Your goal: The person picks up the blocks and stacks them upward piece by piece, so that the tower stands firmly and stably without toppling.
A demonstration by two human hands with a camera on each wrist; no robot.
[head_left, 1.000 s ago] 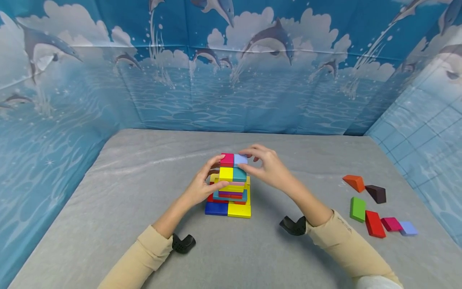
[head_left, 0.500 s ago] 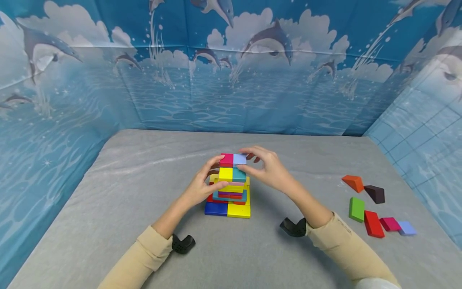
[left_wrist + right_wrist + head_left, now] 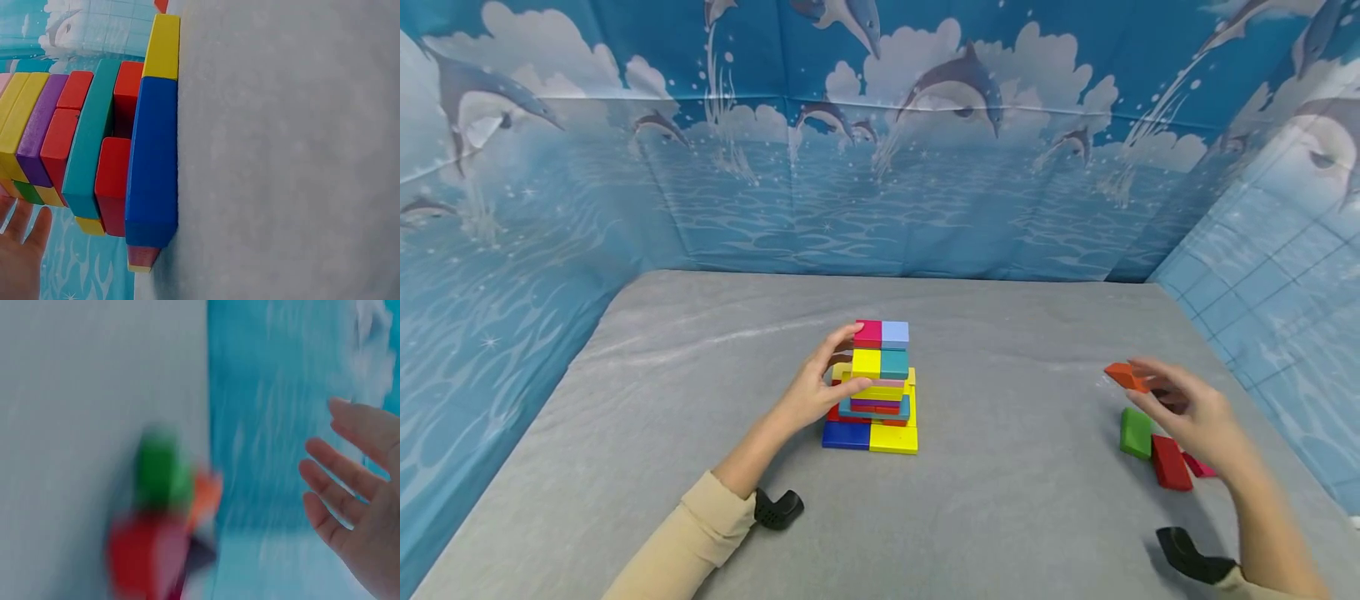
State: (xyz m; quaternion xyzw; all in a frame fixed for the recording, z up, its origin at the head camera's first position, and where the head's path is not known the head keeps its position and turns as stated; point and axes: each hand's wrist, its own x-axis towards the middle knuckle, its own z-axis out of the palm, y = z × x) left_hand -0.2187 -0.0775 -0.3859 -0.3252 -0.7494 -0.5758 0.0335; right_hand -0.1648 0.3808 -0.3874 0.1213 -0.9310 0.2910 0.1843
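Note:
A tower of coloured wooden blocks [image 3: 880, 408] stands mid-table, topped by a crimson block [image 3: 868, 334] beside a light blue block [image 3: 895, 334]. My left hand [image 3: 808, 392] rests at its left side, index fingertip by the crimson block and thumb in front of the middle layers. The left wrist view shows some of its fingers [image 3: 39, 231] extended beside the tower's layers. My right hand [image 3: 1195, 417] hovers over the loose blocks on the right, nearest the orange wedge block [image 3: 1122, 375]. Its fingers are spread with nothing between them in the right wrist view.
Below the right hand lie a green block [image 3: 1136, 432], a red block [image 3: 1171, 463] and a partly covered crimson block [image 3: 1199, 467]. A dark block [image 3: 201, 553] shows blurred in the right wrist view. A dolphin-printed curtain [image 3: 880, 208] surrounds the grey table [image 3: 1000, 517].
My right hand has left the light blue block on the tower's top and moved right to the loose blocks. The left hand has stayed at the tower.

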